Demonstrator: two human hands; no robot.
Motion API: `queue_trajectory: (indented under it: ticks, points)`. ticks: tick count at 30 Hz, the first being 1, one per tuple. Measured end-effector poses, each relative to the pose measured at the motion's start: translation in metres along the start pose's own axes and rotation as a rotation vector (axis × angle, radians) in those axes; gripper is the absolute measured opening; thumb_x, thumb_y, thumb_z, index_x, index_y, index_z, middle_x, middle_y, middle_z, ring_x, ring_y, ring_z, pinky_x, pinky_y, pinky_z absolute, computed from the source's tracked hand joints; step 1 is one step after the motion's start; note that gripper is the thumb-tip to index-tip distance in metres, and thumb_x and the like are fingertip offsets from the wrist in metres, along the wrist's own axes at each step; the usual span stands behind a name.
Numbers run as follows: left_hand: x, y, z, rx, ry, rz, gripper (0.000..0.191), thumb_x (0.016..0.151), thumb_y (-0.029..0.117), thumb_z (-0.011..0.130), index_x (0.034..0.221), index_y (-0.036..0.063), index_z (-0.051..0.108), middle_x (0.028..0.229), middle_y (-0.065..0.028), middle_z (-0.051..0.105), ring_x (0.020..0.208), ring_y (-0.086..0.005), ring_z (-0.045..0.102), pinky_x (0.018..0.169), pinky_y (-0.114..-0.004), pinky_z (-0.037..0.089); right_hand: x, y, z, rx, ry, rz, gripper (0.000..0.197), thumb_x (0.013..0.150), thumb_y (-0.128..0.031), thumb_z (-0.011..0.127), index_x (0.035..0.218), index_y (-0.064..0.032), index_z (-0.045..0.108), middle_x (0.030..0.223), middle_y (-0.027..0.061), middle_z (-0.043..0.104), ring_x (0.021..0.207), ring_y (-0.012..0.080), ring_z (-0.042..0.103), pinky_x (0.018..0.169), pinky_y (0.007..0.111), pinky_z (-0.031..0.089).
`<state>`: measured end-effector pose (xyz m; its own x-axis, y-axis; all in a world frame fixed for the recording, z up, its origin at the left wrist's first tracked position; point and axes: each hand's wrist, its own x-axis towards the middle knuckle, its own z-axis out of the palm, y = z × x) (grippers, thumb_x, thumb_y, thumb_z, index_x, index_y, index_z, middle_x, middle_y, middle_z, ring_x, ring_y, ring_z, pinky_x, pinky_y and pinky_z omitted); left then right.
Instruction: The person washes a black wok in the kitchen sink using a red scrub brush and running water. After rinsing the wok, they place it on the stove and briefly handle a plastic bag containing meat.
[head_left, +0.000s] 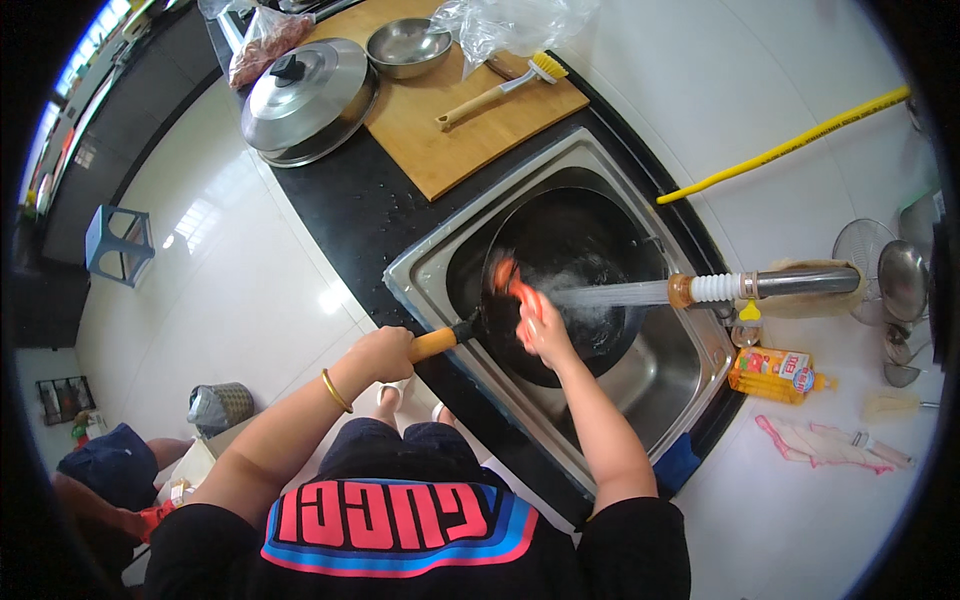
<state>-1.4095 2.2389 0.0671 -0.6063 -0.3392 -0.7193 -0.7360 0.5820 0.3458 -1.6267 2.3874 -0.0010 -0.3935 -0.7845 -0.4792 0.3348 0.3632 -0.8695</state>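
Observation:
My left hand grips the wooden handle of a dark wok, which sits tilted in the stainless steel sink. In my right hand is an orange-handled brush, its blurred head against the near-left inner wall of the wok. Water pours from the faucet through a white flexible nozzle and splashes into the wok, where some has pooled. My fingers partly hide the brush handle.
On the black counter rest a domed steel lid and a wooden cutting board bearing a steel bowl, a yellow-bristled brush and a plastic bag. A detergent bottle stands by the sink. Another person is at lower left.

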Motion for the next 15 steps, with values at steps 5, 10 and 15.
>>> queue_trajectory:
  ticks: [5, 10, 15]
  points:
    - [0.002, -0.001, 0.007, 0.039, 0.01, -0.043, 0.021, 0.061, 0.008, 0.051, 0.078, -0.0001, 0.06, 0.075, -0.0181, 0.061, 0.075, -0.033, 0.06, 0.068, -0.039, 0.048, 0.086, 0.004, 0.002, 0.03, 0.503, -0.449, 0.024, 0.089, -0.022, 0.046, 0.103, -0.0034, 0.042, 0.071, 0.0075, 0.049, 0.052, 0.0177, 0.05, 0.046, 0.028, 0.042]
    - [0.0, 0.008, 0.0, 0.029, -0.004, -0.046, 0.022, 0.06, 0.008, 0.051, 0.078, 0.0001, 0.06, 0.075, -0.0173, 0.061, 0.074, -0.0325, 0.06, 0.066, -0.039, 0.049, 0.182, 0.06, -0.099, 0.128, 1.259, -0.495, 0.021, 0.084, -0.018, 0.049, 0.1, -0.0068, 0.042, 0.07, 0.0085, 0.051, 0.048, 0.016, 0.048, 0.039, 0.028, 0.039]
    - [-0.005, 0.006, 0.004, 0.04, 0.061, -0.055, 0.022, 0.06, 0.009, 0.052, 0.079, 0.0009, 0.06, 0.076, -0.0168, 0.061, 0.076, -0.0322, 0.06, 0.067, -0.038, 0.049, 0.111, 0.06, -0.091, 0.184, 1.381, -0.352, 0.022, 0.084, -0.029, 0.047, 0.094, -0.0096, 0.053, 0.066, 0.0068, 0.053, 0.048, 0.0193, 0.049, 0.04, 0.033, 0.04]
